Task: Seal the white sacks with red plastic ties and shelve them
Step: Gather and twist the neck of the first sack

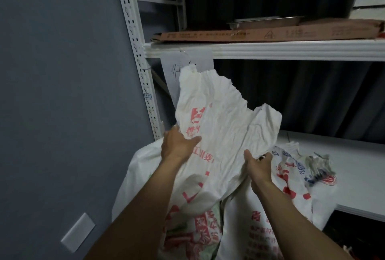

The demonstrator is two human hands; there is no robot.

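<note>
A crumpled white sack [220,122] with red print stands up in front of the shelf, its open top flaring toward the upper shelf. My left hand [177,145] grips its left side, thumb across the print. My right hand [258,166] holds its lower right edge. Beneath it lie other white printed sacks [250,228], partly hidden by my arms. Another sack [291,178] with red and blue print lies on the lower shelf board [358,176]; its twisted neck points right. I see no red tie.
A white metal rack upright [137,51] rises at left against a grey wall. The upper shelf [291,50] carries a flat cardboard box [270,33] and a metal tray [264,21]. A handwritten paper sign [187,61] hangs behind the sack. Dark curtains hang behind the rack.
</note>
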